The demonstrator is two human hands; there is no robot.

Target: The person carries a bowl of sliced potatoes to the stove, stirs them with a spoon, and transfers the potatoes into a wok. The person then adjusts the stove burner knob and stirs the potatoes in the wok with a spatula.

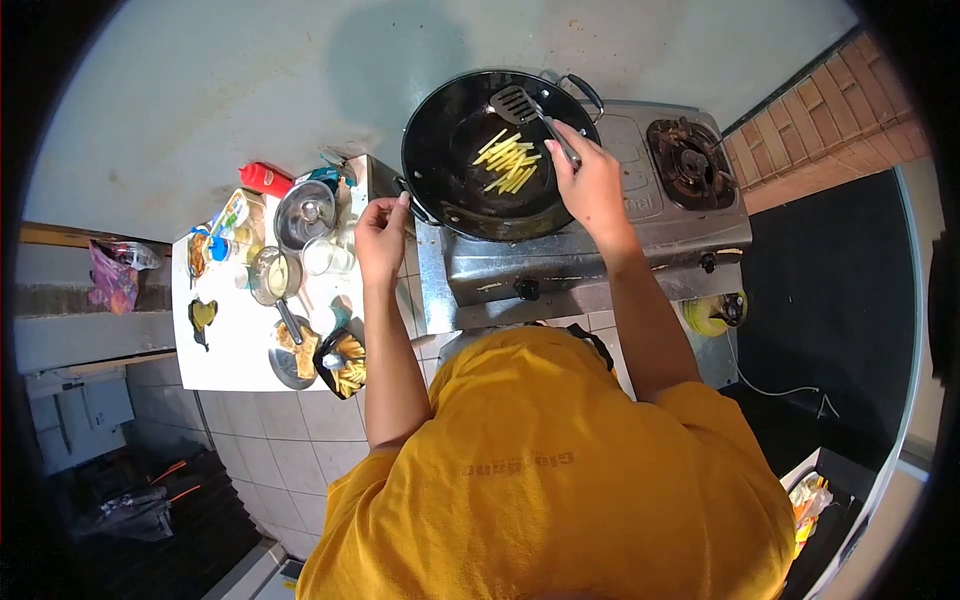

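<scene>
A black wok [450, 130] sits on the left burner of the gas stove, with pale yellow potato strips [508, 162] heaped near its middle. My right hand [590, 180] is closed round the handle of a slotted spatula [515, 104]. The spatula's head is inside the wok, just above the strips in view; whether it touches the pan cannot be told. At the wok's left side, my left hand [382, 232] has its fingers closed on the wok handle [420, 212], which is partly hidden by them.
Left of the stove, a white table [230, 350] bears a metal bowl [305, 215], a strainer [272, 285], a red bottle [265, 179], a plate with toasted bread [297, 352] and a black bowl of fries [345, 365]. The stove's right burner [690, 163] has nothing on it.
</scene>
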